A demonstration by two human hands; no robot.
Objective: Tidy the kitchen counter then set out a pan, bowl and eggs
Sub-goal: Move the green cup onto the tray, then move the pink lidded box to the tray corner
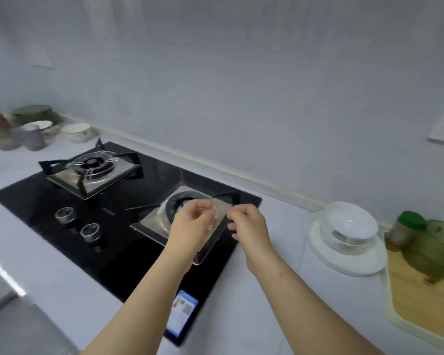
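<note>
Over the right burner (180, 204) of the black glass hob (128, 254), both my hands hold a flat clear plastic packet (217, 233). It is tilted, with something dark at its lower end. My left hand (192, 225) grips its left side with curled fingers. My right hand (246, 221) pinches its upper right edge. A clear glass bowl (349, 226) sits upside down on a white plate (344, 262) on the counter to the right. White bowls (76, 131) stand at the back left. No pan or eggs are in view. The picture is blurred.
The left burner (92, 166) has a bare pan support; two knobs (78, 222) sit in front. A blue label (182, 316) is stuck at the hob's front edge. Cups and jars (16, 134) crowd the far left. A wooden tray (420, 298) holds green glassware (426, 242) at right.
</note>
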